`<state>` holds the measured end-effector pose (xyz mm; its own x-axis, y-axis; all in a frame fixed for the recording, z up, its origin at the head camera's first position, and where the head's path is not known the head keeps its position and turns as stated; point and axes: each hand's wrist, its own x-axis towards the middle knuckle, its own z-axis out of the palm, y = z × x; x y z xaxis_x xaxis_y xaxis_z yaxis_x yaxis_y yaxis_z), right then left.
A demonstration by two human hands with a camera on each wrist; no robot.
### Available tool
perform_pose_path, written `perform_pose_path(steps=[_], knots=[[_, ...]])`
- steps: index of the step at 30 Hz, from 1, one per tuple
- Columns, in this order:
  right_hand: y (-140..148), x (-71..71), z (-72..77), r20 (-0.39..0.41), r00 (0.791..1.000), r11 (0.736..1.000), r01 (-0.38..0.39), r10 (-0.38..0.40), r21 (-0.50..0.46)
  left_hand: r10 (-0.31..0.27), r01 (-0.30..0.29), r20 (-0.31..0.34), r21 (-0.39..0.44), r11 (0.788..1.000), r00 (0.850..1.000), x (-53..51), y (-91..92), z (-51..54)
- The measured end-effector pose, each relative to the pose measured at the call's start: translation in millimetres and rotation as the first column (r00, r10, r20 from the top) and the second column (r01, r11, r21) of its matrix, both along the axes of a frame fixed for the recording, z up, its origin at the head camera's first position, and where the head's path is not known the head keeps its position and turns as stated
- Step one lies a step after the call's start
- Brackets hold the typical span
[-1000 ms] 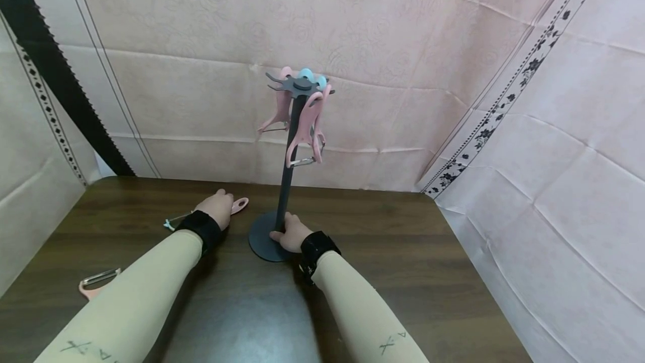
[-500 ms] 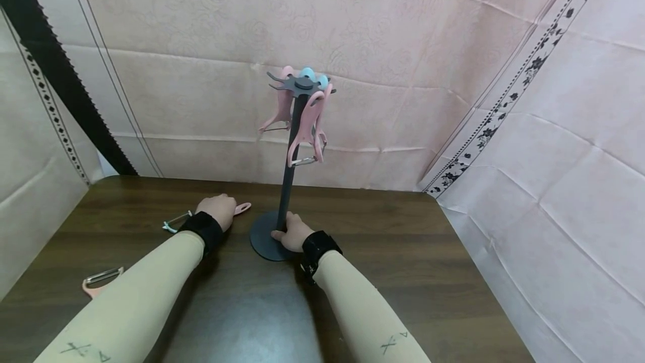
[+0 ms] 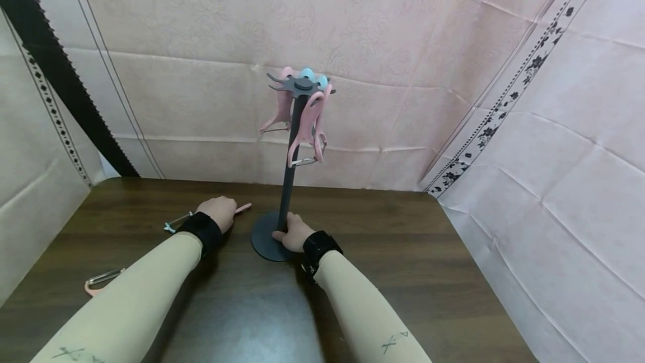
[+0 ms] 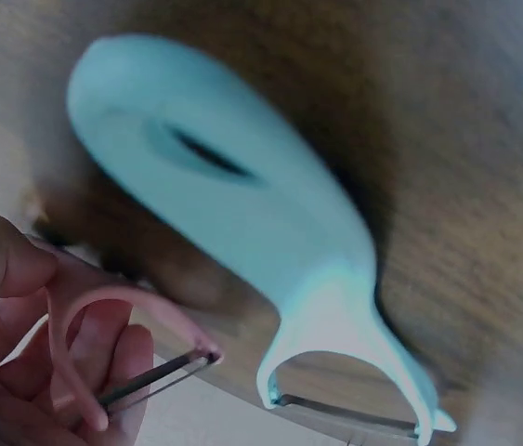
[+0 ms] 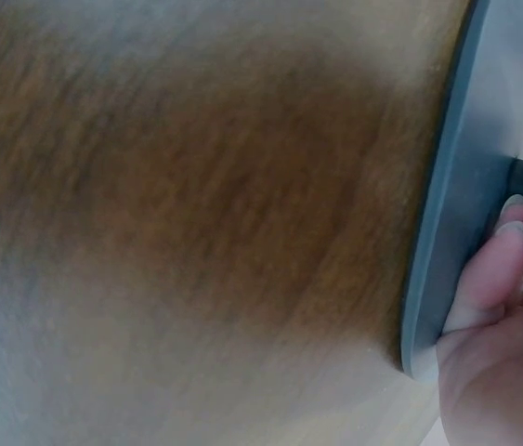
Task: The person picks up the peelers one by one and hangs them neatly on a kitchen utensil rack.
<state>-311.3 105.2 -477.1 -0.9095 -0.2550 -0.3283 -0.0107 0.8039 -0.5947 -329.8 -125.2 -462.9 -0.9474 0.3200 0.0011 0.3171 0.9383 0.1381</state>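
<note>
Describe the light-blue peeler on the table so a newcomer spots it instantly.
On the brown table, find the dark stand and look left, past the left grip. The light-blue peeler lies there, partly hidden from the head camera but plain in the left wrist view. Its colour sets it apart from the pink peeler in that grip.

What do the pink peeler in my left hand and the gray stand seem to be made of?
Pink peeler: probably molded plastic, given its smooth, uniform color; its blade looks like metal, thin and gray. Gray stand: smooth, low-gloss finish, perhaps painted metal, though plastic is possible.
</note>
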Motion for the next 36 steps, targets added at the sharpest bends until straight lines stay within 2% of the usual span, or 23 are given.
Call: perform_pose_path(steps=[4,9,13,16,19,22,26,28,30,34,36], knots=[[-0.8,-1.0,-2.7,0.0,1.0,1.0,0.003,-0.003,0.007,0.011,-0.01,0.035,-0.003,1.0,0.999,-0.7,-0.2,1.8],[-2.9,-1.1,-5.5,-0.005,1.0,1.0,-0.006,0.006,0.011,0.014,-0.014,0.008,0.007,1.0,1.0,3.4,-4.1,0.4],[-1.6,-0.4,-5.3,-0.013,1.0,1.0,-0.025,0.025,0.007,0.001,-0.001,-0.006,0.067,0.998,1.0,7.5,-6.4,2.6],[1.0,1.0,-2.4,-0.012,1.0,1.0,-0.029,0.029,0.002,-0.006,0.008,-0.012,0.115,0.993,1.0,10.3,-9.4,9.1],[2.8,2.0,1.3,-0.001,0.999,0.999,-0.036,0.036,-0.019,0.002,0.002,-0.029,0.126,0.992,1.0,11.7,-17.5,17.3],[4.0,1.7,3.2,0.01,0.999,0.998,-0.045,0.045,-0.038,0.047,-0.043,-0.017,0.182,0.982,0.999,11.1,-26.6,28.0],[4.9,-0.3,1.9,0.003,0.999,0.998,-0.047,0.047,-0.048,0.09,-0.083,-0.007,0.308,0.948,0.996,11.3,-35.9,51.2],[4.9,-1.5,0.1,0.001,0.999,0.998,-0.046,0.046,-0.053,0.106,-0.082,-0.045,0.368,0.926,0.993,12.7,-39.9,65.3],[5.1,-1.9,-1.2,0.007,0.999,0.998,-0.042,0.043,-0.051,0.128,-0.065,-0.117,0.435,0.898,0.985,15.3,-41.6,80.4],[4.6,-0.6,-0.3,0.02,0.999,0.998,-0.038,0.039,-0.047,0.213,-0.032,-0.257,0.565,0.824,0.943,22.9,-37.8,108.9],[3.5,0.9,1.4,0.023,0.999,0.998,-0.039,0.04,-0.044,0.232,-0.003,-0.299,0.609,0.794,0.926,27.5,-34.2,120.4]])
